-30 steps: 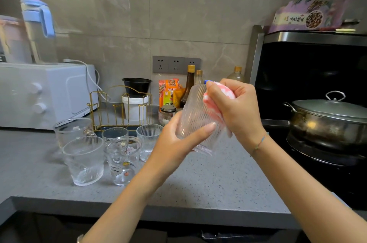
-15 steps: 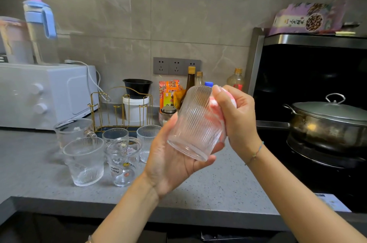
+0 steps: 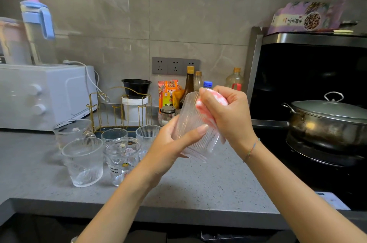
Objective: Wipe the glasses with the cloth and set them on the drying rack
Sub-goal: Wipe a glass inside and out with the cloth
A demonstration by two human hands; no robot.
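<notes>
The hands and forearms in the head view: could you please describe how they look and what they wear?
No sleeves or gloves show. The right hand has a thin blue-green cord bracelet at its wrist. The left hand has long nails; a silvery band just shows at its wrist, at the frame's bottom edge.

A grey speckled countertop (image 3: 208, 183) fills the lower half of the frame. Five clear glasses (image 3: 122, 160) stand clustered at centre left, just in front of a gold wire drying rack (image 3: 119, 111). A white oven (image 3: 45, 95) sits at the left edge; a white tub (image 3: 134, 108), a lidded jar (image 3: 167, 115) and sauce bottles (image 3: 188, 85) line the wall at centre.
</notes>
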